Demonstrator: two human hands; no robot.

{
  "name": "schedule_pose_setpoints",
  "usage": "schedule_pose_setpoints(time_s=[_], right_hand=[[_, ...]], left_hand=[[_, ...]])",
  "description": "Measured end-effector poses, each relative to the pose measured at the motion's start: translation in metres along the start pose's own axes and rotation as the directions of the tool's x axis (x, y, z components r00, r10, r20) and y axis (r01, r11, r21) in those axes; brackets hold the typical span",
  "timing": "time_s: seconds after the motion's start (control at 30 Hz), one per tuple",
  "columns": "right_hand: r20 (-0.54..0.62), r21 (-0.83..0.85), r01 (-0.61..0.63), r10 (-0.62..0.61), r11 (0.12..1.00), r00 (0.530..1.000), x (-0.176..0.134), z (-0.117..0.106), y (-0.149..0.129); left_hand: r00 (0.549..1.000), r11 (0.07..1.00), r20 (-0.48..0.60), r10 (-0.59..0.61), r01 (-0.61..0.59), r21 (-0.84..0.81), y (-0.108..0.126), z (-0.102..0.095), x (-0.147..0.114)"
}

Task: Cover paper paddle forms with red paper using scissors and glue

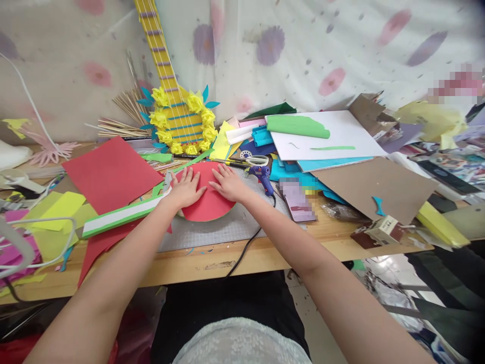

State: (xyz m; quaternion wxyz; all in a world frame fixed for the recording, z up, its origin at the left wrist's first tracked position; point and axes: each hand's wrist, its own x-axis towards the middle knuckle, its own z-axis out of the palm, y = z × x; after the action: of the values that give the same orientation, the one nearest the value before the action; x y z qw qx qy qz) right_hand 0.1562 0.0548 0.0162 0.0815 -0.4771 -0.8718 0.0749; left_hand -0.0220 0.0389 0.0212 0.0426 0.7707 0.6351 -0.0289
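A round red paper disc point(209, 205) lies on the grey cutting mat point(212, 236) in front of me, a green line showing along its lower rim. My left hand point(187, 189) rests flat on its left part, fingers spread. On the upper right part, my right hand point(228, 183) also lies flat with its fingers stretched out. Right of the disc sits a blue hot glue gun point(262, 177) with a black cord. A long strip, white with green edges point(121, 216), reaches toward the disc from the left, partly behind my left forearm.
A yellow paper guitar point(178, 119) with yellow flowers leans at the back. Left lies a red sheet point(113, 174). To the right are a phone point(297, 199), a white board point(341, 136) with a green roll point(299, 126), and brown cardboard point(375, 184). White scissors handles point(257, 160) lie behind the glue gun.
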Motion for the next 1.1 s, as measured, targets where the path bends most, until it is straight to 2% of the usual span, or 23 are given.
schedule_pose_setpoints(time_s=[0.1, 0.17, 0.33, 0.47, 0.53, 0.67, 0.83, 0.97, 1.1], right_hand=[[0.021, -0.024, -0.036, 0.036, 0.999, 0.999, 0.000, 0.006, -0.001], [0.021, -0.037, -0.038, 0.039, 0.999, 0.999, -0.003, 0.012, -0.002], [-0.017, -0.076, 0.009, -0.010, 0.997, 1.000, -0.002, 0.012, 0.002], [-0.065, -0.097, 0.101, -0.107, 0.990, 0.992, 0.018, 0.004, 0.008], [-0.111, -0.087, 0.043, -0.053, 0.995, 0.992, 0.030, 0.004, 0.008], [-0.089, -0.020, -0.084, 0.082, 0.996, 0.993, 0.042, 0.013, 0.007], [-0.108, 0.004, -0.081, 0.081, 0.997, 0.991, 0.040, 0.021, 0.009], [-0.156, 0.011, -0.064, 0.065, 0.998, 0.986, 0.037, 0.023, 0.009], [-0.250, 0.016, -0.025, 0.028, 1.000, 0.968, 0.035, 0.008, 0.007]], left_hand=[[0.988, 0.988, 0.005, 0.154, -0.154, -0.030, 0.008, -0.001, -0.004], [0.979, 0.978, -0.019, 0.203, -0.204, -0.046, 0.012, 0.005, -0.007], [0.968, 0.974, -0.122, 0.218, -0.224, -0.038, 0.011, 0.021, -0.007], [0.965, 0.973, -0.134, 0.224, -0.230, -0.032, 0.008, 0.024, -0.007], [0.965, 0.973, -0.136, 0.222, -0.228, -0.024, 0.008, 0.024, -0.007], [0.967, 0.976, -0.133, 0.216, -0.217, 0.008, 0.009, 0.024, -0.006], [0.969, 0.977, -0.124, 0.215, -0.214, 0.021, 0.012, 0.024, -0.007], [0.974, 0.977, -0.115, 0.197, -0.205, -0.063, 0.012, 0.020, -0.007], [0.986, 0.931, -0.086, 0.140, -0.160, -0.327, 0.006, 0.008, -0.005]])
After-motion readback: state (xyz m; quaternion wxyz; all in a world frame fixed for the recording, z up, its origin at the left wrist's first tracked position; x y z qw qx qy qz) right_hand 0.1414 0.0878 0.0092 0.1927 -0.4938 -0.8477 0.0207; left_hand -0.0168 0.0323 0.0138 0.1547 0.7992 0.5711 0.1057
